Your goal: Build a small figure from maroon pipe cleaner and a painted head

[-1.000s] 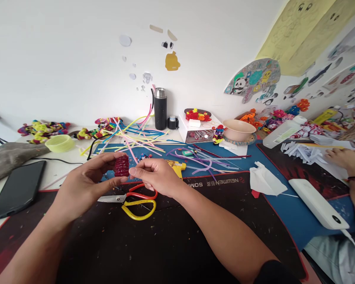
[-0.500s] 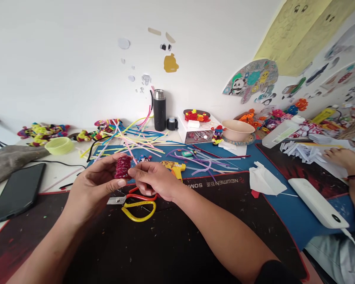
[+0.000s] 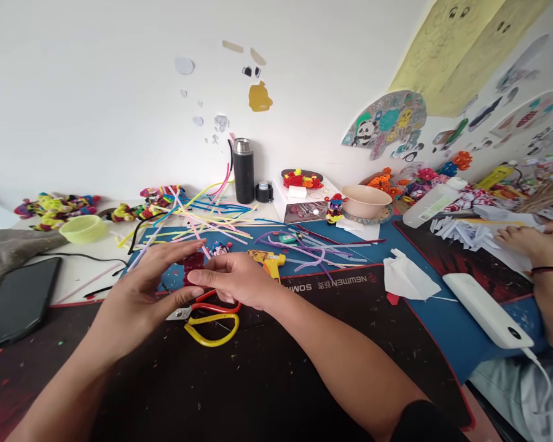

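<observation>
A dark red, fuzzy pipe-cleaner coil (image 3: pixel 192 263) is pinched at its right side between the thumb and fingers of my right hand (image 3: pixel 235 279). My left hand (image 3: pixel 142 285) is cupped around it, with fingers above and thumb below held apart; blue mat shows between its palm and the coil. Whether its fingertips touch the coil is hard to see. Beneath my hands lie scissors (image 3: pixel 212 328) with one red and one yellow handle, their blades partly hidden. A yellow glue gun (image 3: pixel 271 264) rests just beyond my right hand.
Loose pipe cleaners (image 3: pixel 203 215) spread behind my hands. A phone (image 3: pixel 21 304) and a green bowl (image 3: pixel 83 229) are at left. A black flask (image 3: pixel 244 175) stands by the wall. On the right are a white power bank (image 3: pixel 486 310), crumpled tissue (image 3: pixel 410 276) and another person's hands (image 3: pixel 528 242).
My left fingers have loosened and spread away from the coil. My right hand has moved slightly left and now covers more of the coil's side. The view has shifted a little.
</observation>
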A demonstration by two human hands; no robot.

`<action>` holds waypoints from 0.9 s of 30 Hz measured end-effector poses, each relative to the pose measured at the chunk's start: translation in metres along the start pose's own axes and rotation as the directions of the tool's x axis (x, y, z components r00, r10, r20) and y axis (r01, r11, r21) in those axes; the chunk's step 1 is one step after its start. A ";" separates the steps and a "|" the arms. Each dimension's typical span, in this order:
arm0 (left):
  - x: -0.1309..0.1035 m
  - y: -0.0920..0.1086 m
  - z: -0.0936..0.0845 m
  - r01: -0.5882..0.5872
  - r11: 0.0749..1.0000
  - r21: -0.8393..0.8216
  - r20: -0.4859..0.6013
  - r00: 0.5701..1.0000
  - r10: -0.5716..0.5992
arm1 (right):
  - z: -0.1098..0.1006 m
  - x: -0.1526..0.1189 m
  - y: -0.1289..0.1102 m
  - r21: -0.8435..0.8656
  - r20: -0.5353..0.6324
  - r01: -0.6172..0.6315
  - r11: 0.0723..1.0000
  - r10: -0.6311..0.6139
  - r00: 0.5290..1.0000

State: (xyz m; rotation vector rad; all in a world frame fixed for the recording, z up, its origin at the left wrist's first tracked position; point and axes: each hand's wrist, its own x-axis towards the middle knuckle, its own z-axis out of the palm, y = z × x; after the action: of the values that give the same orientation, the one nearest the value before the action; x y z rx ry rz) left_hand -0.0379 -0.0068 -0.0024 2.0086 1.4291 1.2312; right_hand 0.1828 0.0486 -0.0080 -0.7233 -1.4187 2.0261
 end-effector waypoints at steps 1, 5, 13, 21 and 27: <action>0.001 0.002 -0.002 -0.047 0.997 0.057 -0.023 0.999 0.048 | 0.000 0.000 0.001 -0.026 -0.012 0.004 1.000 -0.004 1.000; 0.002 0.004 -0.002 -0.100 0.983 0.151 -0.024 0.994 0.105 | 0.000 0.000 0.003 -0.115 -0.086 -0.014 0.993 0.004 0.996; -0.003 0.001 -0.004 0.070 0.989 0.128 -0.052 0.997 -0.064 | 0.000 0.000 -0.001 -0.120 -0.069 -0.011 0.993 0.003 0.998; -0.002 0.002 -0.005 0.013 0.992 0.125 -0.060 0.998 -0.005 | -0.001 0.001 -0.002 -0.064 -0.079 0.001 0.998 -0.007 0.997; -0.001 0.002 -0.008 -0.015 0.986 0.166 -0.095 0.995 0.031 | 0.001 0.000 -0.004 -0.013 -0.090 0.026 1.000 -0.028 0.996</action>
State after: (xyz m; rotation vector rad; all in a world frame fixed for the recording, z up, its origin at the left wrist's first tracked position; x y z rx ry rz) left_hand -0.0434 -0.0097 0.0025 2.1037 1.6065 1.2734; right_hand 0.1830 0.0493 -0.0036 -0.7862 -1.3828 1.9414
